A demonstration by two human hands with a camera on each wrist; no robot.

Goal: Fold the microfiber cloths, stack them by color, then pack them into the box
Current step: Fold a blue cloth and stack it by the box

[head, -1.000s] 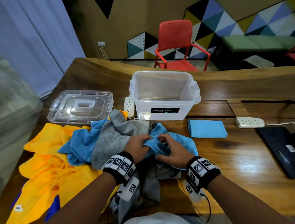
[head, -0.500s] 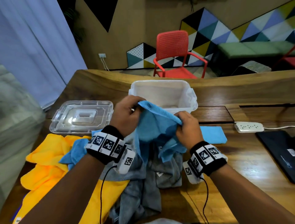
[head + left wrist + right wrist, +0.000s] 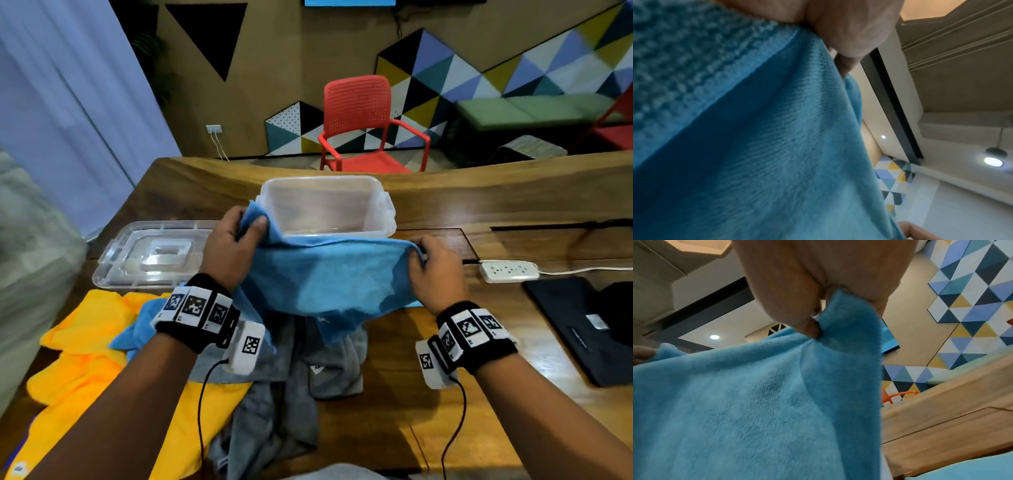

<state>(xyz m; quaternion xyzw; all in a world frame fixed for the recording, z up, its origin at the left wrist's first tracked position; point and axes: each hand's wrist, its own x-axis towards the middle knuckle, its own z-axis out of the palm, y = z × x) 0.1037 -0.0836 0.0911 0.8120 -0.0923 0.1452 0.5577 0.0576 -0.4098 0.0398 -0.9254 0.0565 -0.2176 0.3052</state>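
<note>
A blue microfiber cloth [image 3: 325,277] hangs stretched in the air between my two hands, in front of the clear plastic box [image 3: 373,192]. My left hand [image 3: 236,243] pinches its upper left corner; my right hand [image 3: 433,267] pinches the upper right corner. The wrist views show the same blue cloth [image 3: 760,146] [image 3: 740,402] held between thumb and fingers. Below it on the table lie rumpled grey cloths [image 3: 294,387], yellow cloths [image 3: 82,363] and another blue cloth [image 3: 137,332]. The folded blue cloth seen earlier is hidden behind the held one.
The clear box lid [image 3: 154,253] lies left of the box. A white power strip [image 3: 507,270] and a black laptop [image 3: 582,325] sit at the right on the wooden table [image 3: 394,411]. A red chair [image 3: 363,126] stands beyond the table.
Both hands lifted the blue cloth off the pile and moved apart, spreading it from a bunched state to a stretched sheet held by its top corners.
</note>
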